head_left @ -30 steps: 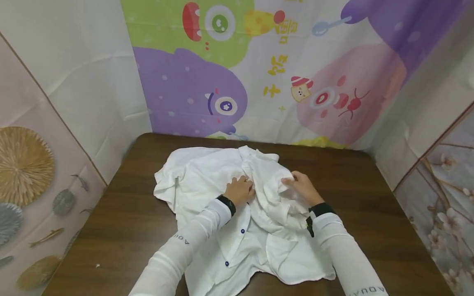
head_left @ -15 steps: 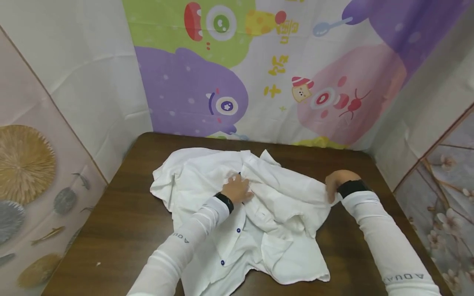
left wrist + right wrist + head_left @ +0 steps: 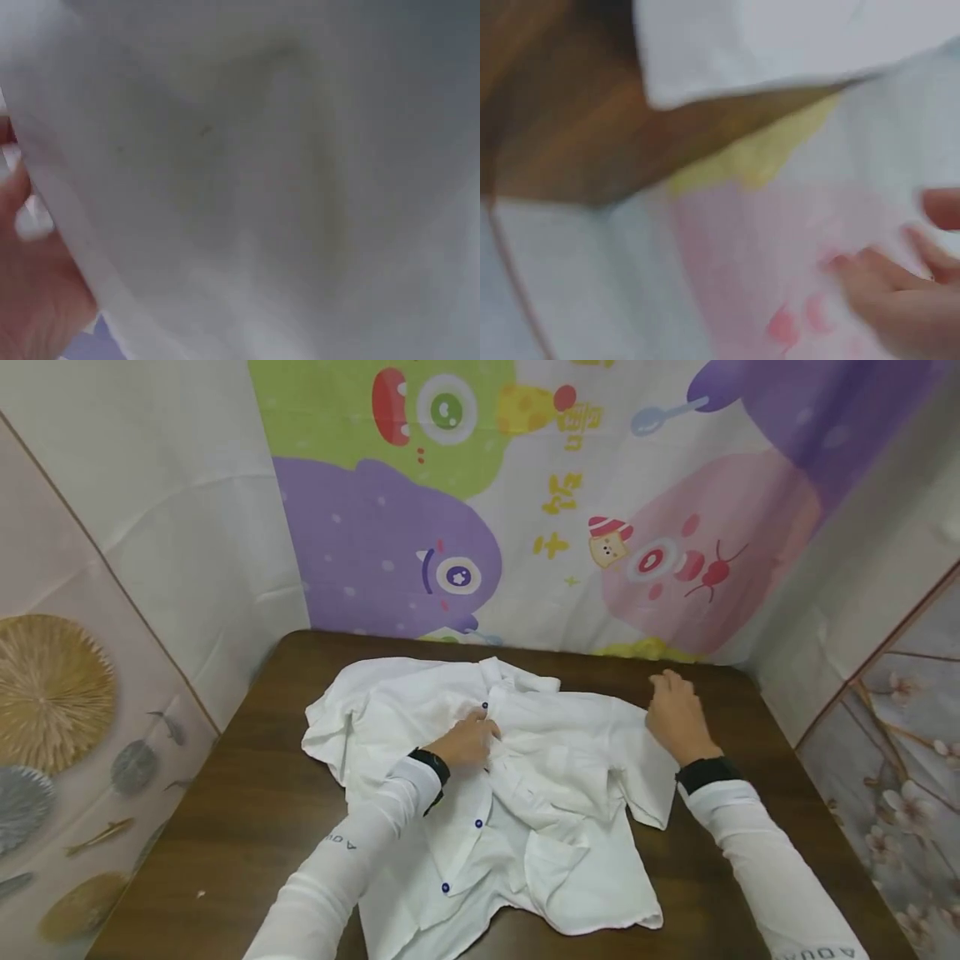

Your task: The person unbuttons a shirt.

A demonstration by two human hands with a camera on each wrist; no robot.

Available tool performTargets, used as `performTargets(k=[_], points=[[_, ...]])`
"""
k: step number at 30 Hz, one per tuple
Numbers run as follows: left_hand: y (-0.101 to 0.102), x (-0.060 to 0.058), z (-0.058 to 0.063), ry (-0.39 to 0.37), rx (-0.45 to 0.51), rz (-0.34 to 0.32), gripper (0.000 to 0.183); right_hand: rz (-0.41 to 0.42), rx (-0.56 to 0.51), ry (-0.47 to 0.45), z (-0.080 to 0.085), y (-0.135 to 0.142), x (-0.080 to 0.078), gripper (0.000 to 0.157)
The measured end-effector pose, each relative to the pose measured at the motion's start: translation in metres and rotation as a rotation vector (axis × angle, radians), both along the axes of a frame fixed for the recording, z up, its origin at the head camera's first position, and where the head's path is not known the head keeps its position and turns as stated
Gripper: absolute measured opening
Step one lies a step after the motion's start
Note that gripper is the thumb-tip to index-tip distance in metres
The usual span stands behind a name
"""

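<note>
A white short-sleeved shirt (image 3: 427, 710) with dark blue buttons lies spread and rumpled on a brown table. At its front edge, just below an upper button, my left hand (image 3: 467, 739) pinches the cloth with curled fingers. White fabric fills most of the left wrist view, leaving part of that hand (image 3: 37, 292) at the left edge. My right hand (image 3: 678, 714) is beside the sleeve (image 3: 641, 760) on the right, fingers loosely bent and holding nothing. The right wrist view shows these fingers (image 3: 877, 277) blurred, apart from the white cloth above.
The brown table (image 3: 225, 835) ends at a cartoon-printed curtain (image 3: 555, 602) behind the shirt. Patterned panels (image 3: 67, 718) stand on the left, with a floral panel (image 3: 900, 777) on the right. A tiny white speck (image 3: 200, 893) lies at the table's left.
My right hand pulled the right part of the shirt outward, so its sleeve now lies spread, then let go and moved up slightly. My left hand stayed near the button edge, shifting slightly.
</note>
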State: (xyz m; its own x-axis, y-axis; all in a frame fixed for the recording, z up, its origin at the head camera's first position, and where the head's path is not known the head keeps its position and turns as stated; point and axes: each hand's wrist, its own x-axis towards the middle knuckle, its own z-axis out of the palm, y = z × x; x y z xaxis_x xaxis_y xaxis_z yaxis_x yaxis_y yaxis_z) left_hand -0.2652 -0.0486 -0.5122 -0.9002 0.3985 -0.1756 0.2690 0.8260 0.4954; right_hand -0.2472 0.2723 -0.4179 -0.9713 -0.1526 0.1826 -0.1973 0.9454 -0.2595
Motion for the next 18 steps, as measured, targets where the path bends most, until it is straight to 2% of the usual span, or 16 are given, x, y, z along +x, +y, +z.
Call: performTargets(k=[3,5,7,8,10,12,13,16,18], points=[[-0.007,0.004,0.002,0.129,0.03,0.081,0.035,0.213,-0.128,0.041,-0.025,-0.03,0.018,0.023],[-0.011,0.005,0.003,0.204,-0.01,0.147,0.038,0.315,-0.15,-0.004,-0.042,-0.051,0.029,0.023],[-0.016,0.001,0.0,0.271,-0.081,0.196,0.041,0.345,-0.107,-0.081,-0.057,-0.07,0.037,0.032],[-0.02,-0.003,-0.005,0.274,-0.111,0.221,0.046,0.343,-0.072,-0.14,-0.064,-0.078,0.039,0.039],[-0.028,-0.01,-0.014,0.255,-0.182,0.259,0.056,0.31,0.016,-0.285,-0.077,-0.086,0.038,0.052],[-0.041,-0.014,-0.025,0.189,-0.234,0.279,0.072,0.27,0.093,-0.405,-0.086,-0.084,0.032,0.061],[-0.046,-0.013,-0.025,0.144,-0.244,0.281,0.079,0.248,0.105,-0.457,-0.088,-0.08,0.028,0.063],[-0.061,-0.011,-0.019,0.016,-0.203,0.263,0.083,0.194,0.103,-0.508,-0.088,-0.063,0.012,0.064],[-0.069,-0.01,-0.014,-0.018,-0.135,0.233,0.075,0.155,0.09,-0.518,-0.081,-0.055,0.003,0.06]])
